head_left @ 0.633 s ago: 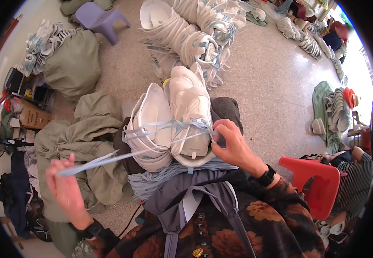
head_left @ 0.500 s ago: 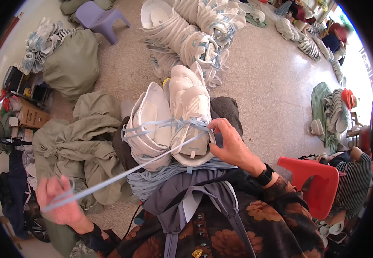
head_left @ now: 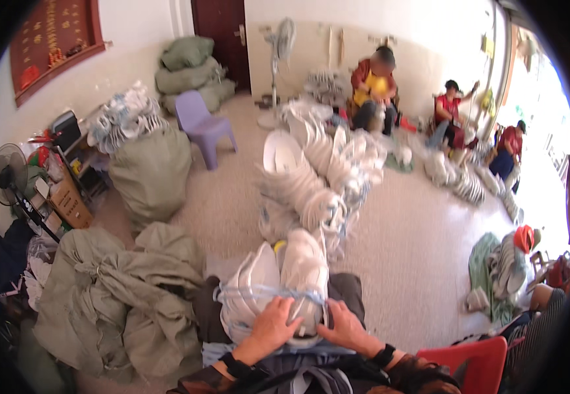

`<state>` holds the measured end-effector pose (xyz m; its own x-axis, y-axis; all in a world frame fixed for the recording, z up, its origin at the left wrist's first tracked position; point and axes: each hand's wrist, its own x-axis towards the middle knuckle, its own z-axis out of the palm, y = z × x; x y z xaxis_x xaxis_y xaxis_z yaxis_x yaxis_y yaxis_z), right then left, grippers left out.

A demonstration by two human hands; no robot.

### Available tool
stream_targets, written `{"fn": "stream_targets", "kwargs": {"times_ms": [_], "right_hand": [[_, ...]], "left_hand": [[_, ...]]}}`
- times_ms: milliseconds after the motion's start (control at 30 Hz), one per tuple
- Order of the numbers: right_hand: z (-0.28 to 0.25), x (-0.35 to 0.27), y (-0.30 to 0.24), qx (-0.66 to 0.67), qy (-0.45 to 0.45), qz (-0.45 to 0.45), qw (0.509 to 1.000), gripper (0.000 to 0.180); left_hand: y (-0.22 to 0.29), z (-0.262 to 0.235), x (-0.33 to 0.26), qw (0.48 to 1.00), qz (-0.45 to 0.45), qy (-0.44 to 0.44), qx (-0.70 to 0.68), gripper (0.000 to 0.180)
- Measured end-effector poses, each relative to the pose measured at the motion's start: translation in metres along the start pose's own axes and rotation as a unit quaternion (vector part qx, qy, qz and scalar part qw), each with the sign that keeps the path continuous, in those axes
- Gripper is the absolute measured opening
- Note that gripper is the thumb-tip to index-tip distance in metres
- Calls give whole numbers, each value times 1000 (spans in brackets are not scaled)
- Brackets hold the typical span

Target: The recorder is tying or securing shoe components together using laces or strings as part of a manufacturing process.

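Note:
Two white shoe uppers stand side by side on my lap, a left one [head_left: 245, 276] and a right one [head_left: 303, 259]. A light blue lace [head_left: 237, 289] runs loosely across both. My left hand [head_left: 275, 326] is at the near left side of the right upper, index finger by the lace and thumb on the upper. From the right, my right hand [head_left: 347, 326] grips the same upper, its fingers bent at the edge. Whether either hand also pinches the lace is too small to tell. More light blue laces [head_left: 214, 351] lie across my lap.
Ahead lies a big pile of white uppers [head_left: 317, 190]. Olive cloth sacks [head_left: 111, 282] fill the left floor, near a purple chair [head_left: 206, 128] and fan [head_left: 9, 172]. A red chair [head_left: 472, 361] stands close on my right. Several people sit working along the far right.
The view has tilted up toward the room. My left hand, which was pulling the lace out to the left, has come back to the right upper beside my right hand.

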<state>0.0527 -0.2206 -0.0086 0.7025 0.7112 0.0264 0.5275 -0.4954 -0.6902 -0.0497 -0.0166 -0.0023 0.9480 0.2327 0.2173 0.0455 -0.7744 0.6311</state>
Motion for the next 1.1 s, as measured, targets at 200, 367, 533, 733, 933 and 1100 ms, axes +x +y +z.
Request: {"fn": "stream_targets", "kwargs": {"times_ms": [200,367,533,733,933,1100], "right_hand": [[10,13,18,-34,-29,25,999,50],[-5,66,3,-71,1,-51,996,29],[5,43,26,-57,7,-25,998,29],[-41,53,-39,-7,115,-103,988,27],[1,88,-31,-191,6,-155,969,24],[16,91,-16,-222,24,-214,951,14]], "left_hand": [[-4,7,19,999,29,27,25,34],[-21,-3,55,989,74,86,97,28],[-13,9,52,987,85,117,70,24],[-15,16,46,974,125,181,47,15],[-18,13,43,979,-27,112,-168,9],[-22,17,46,983,7,134,-125,7]]}}
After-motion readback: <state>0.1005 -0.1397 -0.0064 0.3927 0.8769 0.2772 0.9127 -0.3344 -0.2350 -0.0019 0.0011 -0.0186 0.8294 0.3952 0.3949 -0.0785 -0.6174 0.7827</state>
